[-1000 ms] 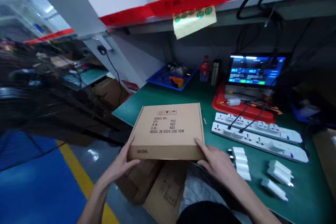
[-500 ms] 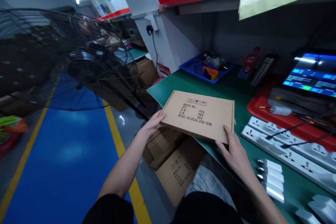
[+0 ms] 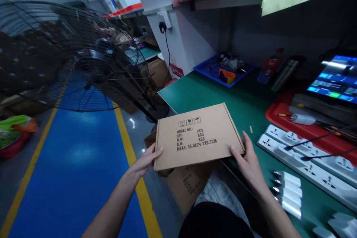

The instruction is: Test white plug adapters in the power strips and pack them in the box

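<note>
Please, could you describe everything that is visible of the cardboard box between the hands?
The cardboard box is flat and brown, and looks closed. Its printed face bears three black symbols above lines for model number, quantity, weights and measurements. The left hand grips its left end and the right hand its right end, both thumbs on the printed face. It overlaps the edge of the green table in view; whether they touch is unclear.

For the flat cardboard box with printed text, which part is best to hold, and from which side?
I would grip the cardboard box by its two short sides, one hand from each: it is wide, flat, and shows no handle. The left hand and right hand hold it there, thumbs on the printed face.
</note>
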Demonstrator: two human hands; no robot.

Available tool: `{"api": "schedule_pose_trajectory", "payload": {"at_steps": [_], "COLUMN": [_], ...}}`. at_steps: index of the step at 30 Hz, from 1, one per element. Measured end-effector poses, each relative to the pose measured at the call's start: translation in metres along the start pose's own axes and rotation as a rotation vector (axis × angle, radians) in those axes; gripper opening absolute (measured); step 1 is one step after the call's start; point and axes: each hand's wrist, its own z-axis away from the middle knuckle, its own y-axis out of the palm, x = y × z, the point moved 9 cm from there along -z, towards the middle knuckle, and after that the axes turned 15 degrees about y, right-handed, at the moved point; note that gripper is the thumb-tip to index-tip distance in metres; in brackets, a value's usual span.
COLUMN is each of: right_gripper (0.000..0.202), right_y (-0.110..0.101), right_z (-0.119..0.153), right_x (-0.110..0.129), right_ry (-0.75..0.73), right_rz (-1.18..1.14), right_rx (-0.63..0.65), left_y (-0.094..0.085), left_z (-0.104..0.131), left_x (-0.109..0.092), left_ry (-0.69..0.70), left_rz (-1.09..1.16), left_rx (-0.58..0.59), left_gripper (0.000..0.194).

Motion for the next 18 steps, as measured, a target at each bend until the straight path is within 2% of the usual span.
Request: {"api": "schedule_pose_trajectory", "payload": {"at_steps": [3, 7, 13, 18], "right_gripper": [0.097, 0.085, 0.083, 0.081], "right_y": [0.007, 0.015, 0.019, 0.036], "right_z": [-0.006, -0.001, -0.001, 0.005], "right_x": [-0.006, -0.004, 0.005, 0.013], "right_ry": [0.034, 0.050, 0.025, -0.006], "right_rz": [-0.107, -0.148, -0.137, -0.045], "right_rx": [0.022, 0.077, 0.094, 0.155], "left_y": [0.008, 0.022, 0.012, -0.005], "left_z": [-0.024, -0.038, -0.020, 0.005], "left_x": [0.011, 0.039, 0.070, 0.094], "left_ry": [-0.012, -0.043, -0.074, -0.092], "left_rz": [0.081, 0.208, 0.212, 0.186], "left_rx": [-0.111, -0.149, -0.249, -0.317], "left_gripper": [0.083, 0.076, 0.075, 0.087]}}
